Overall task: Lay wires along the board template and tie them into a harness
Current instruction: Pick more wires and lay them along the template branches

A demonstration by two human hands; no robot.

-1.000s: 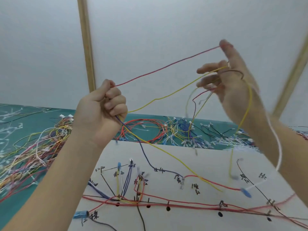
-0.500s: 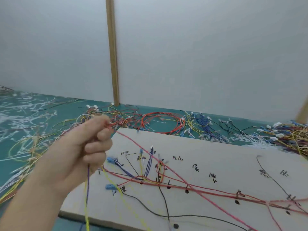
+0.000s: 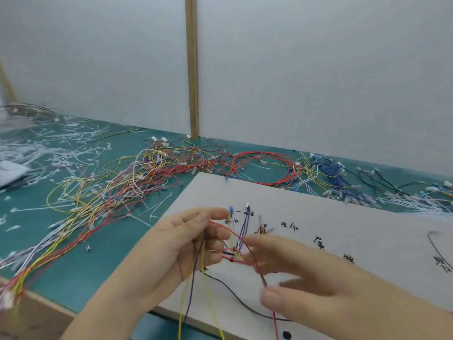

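The white board template with black handwritten marks lies on the green table. Short wires stand pinned near its left end, and a black wire curves along its front. My left hand hovers over the board's left corner, pinching a bundle of yellow, purple and red wires that hang down past the front edge. My right hand is blurred beside it, fingers spread toward the left hand, with the red wire running across them.
A tangled pile of loose coloured wires covers the green table left of the board. Red coils and blue and white wires lie behind it. A wooden post stands against the white wall.
Both hands came down from in front of the wall to the board's left corner. The right hand left the view, then returned beside the left. The camera panned left.
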